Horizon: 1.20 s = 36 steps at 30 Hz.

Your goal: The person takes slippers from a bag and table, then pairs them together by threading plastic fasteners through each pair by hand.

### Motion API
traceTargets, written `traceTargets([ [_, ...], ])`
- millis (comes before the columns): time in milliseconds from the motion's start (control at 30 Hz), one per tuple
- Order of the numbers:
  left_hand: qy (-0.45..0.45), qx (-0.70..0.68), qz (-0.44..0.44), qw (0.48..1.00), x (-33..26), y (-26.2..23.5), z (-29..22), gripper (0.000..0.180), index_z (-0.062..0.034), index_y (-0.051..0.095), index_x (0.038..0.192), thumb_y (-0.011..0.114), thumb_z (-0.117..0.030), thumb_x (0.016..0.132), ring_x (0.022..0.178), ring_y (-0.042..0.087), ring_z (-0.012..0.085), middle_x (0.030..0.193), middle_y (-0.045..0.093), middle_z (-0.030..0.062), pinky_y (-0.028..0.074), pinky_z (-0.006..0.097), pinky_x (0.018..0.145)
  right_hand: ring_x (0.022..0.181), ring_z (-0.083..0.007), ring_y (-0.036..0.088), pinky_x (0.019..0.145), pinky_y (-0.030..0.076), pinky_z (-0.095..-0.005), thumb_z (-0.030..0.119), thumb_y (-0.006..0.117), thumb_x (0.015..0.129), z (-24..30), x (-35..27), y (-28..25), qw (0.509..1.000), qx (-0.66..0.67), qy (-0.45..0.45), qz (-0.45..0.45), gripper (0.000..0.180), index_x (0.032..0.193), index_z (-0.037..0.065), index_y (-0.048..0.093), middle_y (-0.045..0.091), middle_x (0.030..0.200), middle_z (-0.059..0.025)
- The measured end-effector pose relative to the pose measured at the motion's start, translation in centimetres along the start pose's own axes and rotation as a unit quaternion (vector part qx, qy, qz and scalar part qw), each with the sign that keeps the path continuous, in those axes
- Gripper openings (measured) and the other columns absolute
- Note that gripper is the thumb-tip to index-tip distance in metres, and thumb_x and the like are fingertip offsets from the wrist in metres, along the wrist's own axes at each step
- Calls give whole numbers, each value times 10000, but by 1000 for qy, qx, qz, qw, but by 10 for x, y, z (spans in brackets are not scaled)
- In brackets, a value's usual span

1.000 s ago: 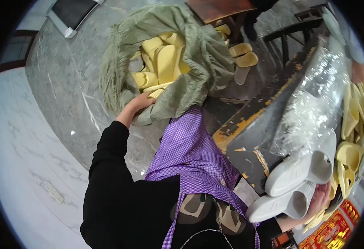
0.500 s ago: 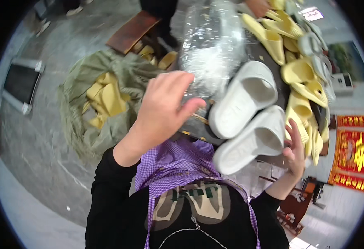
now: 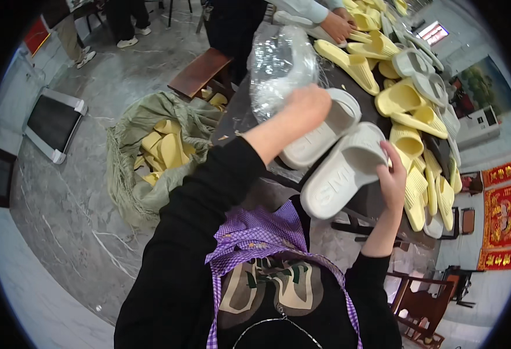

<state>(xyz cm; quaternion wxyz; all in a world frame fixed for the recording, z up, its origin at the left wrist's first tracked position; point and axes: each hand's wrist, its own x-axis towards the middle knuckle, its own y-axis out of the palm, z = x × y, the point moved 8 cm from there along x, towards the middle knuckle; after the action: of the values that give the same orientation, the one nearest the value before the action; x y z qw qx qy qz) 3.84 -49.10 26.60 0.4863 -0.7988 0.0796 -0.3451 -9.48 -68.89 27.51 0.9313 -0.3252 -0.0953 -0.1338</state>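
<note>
Two light grey slide sandals lie side by side at the near edge of a dark table. My right hand (image 3: 392, 177) is closed at the strap end of the near slide sandal (image 3: 340, 186), thumb and fingers on its edge. My left hand (image 3: 311, 109) reaches across the far slide sandal (image 3: 316, 143), covering part of its strap. It is blurred, its fingers are hidden, and I cannot tell whether it holds anything. Just beyond it lies clear plastic wrapping (image 3: 279, 64) around something pale.
Yellow slippers (image 3: 404, 99) and grey ones (image 3: 421, 72) crowd the table's right side. A co-worker's hands (image 3: 338, 26) are at the far end. On the floor at left stand a green sack (image 3: 130, 186) of yellow slippers and a wooden bench (image 3: 200, 71).
My left hand has moved right from beside the plastic onto the far slide sandal. My right hand has closed on the near one. The view has shifted, showing more of the co-worker.
</note>
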Motion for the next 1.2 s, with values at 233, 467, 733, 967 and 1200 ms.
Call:
traceTargets([
  [233, -52, -75, -160, 983, -32, -40, -22, 132, 19, 465, 904, 491, -72, 813, 695, 604, 364, 781, 619, 207, 492, 444, 650, 1154, -223, 473, 944, 370, -288, -19, 462, 660, 26, 5, -45, 994, 1, -99, -44, 481, 1124, 25, 579, 490, 1263, -153],
  [467, -111, -456, 9, 883, -91, -18, -56, 364, 49, 421, 1167, 528, -74, 841, 846, 601, 248, 882, 612, 173, 495, 361, 707, 1163, -253, 461, 939, 383, -321, 22, 580, 666, 38, -5, -28, 990, 57, -114, -57, 454, 1120, 14, 575, 497, 1253, -145],
  [733, -230, -826, 118, 501, -136, -26, -48, 439, -43, 378, 1317, 483, -174, 911, 1044, 558, 178, 1215, 524, 106, 464, 302, 898, 1118, -311, 477, 947, 374, -386, 65, 662, 641, 152, 11, 32, 935, -44, -351, 2, 459, 1093, 47, 583, 534, 1168, -147],
  [967, -219, -833, -234, 450, -206, -83, 67, 525, -62, 337, 1333, 534, -256, 886, 1132, 497, 235, 1270, 461, 118, 443, 397, 950, 1199, -365, 403, 1018, 279, -421, 148, 679, 696, 254, -5, 148, 855, 17, -498, 145, 509, 1175, 66, 527, 390, 1321, -193],
  [1200, -409, -671, -400, 472, -293, -62, 298, 426, 4, 376, 1270, 486, -117, 877, 1097, 502, 314, 1202, 497, 170, 418, 484, 951, 1218, -321, 414, 995, 333, -380, 142, 638, 779, 170, -13, 130, 895, 38, -355, 267, 471, 1203, 12, 481, 323, 1379, -201],
])
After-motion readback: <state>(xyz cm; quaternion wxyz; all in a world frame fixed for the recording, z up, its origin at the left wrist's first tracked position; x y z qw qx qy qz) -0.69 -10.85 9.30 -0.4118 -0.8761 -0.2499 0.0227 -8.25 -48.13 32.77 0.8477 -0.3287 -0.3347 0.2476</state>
